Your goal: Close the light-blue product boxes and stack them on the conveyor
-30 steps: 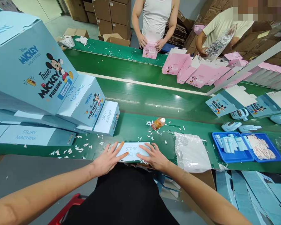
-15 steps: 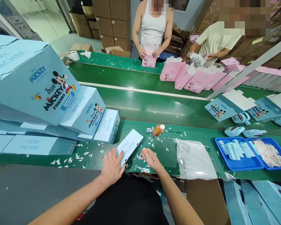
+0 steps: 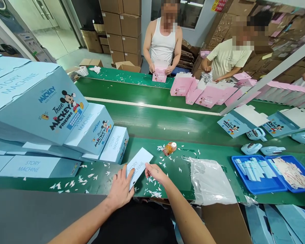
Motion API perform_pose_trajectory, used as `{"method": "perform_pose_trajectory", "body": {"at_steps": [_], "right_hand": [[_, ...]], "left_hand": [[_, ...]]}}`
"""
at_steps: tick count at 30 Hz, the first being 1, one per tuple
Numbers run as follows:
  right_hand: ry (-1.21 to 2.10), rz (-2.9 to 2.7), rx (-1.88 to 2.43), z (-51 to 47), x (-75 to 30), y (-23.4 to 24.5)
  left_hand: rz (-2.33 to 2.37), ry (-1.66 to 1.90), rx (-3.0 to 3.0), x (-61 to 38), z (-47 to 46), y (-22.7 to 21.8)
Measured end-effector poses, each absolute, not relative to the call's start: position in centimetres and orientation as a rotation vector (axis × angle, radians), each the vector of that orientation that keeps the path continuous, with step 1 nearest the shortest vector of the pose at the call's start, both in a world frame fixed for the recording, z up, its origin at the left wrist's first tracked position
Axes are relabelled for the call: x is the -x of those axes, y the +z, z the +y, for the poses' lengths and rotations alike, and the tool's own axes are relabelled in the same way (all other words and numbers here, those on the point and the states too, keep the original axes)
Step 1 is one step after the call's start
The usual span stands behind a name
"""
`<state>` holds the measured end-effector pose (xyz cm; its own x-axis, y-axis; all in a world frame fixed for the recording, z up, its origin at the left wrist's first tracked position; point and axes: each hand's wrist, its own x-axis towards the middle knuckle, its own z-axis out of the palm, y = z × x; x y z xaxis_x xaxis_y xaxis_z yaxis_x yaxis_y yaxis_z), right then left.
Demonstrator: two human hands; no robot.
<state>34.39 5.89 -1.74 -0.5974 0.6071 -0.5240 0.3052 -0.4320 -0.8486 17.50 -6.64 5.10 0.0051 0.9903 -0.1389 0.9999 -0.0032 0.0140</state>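
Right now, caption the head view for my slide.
Both hands, left hand and right hand, touch a flat blue Story Machine box on the green table.
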Motion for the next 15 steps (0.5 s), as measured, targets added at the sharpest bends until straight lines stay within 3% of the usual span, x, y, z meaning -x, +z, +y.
{"method": "perform_pose_trajectory", "body": {"at_steps": [8,15], "right_hand": [[2.149,-1.612,1.237,5.9,-34.2,-0.7],[1.887,-1.872,1.478,6.6,-32.5,0.2]], "left_hand": [[2.16,-0.114,-2.209,-17.1,-6.9,4.4],[2.201,-0.105,-2.236,-16.7,-6.6,3.1]]}}
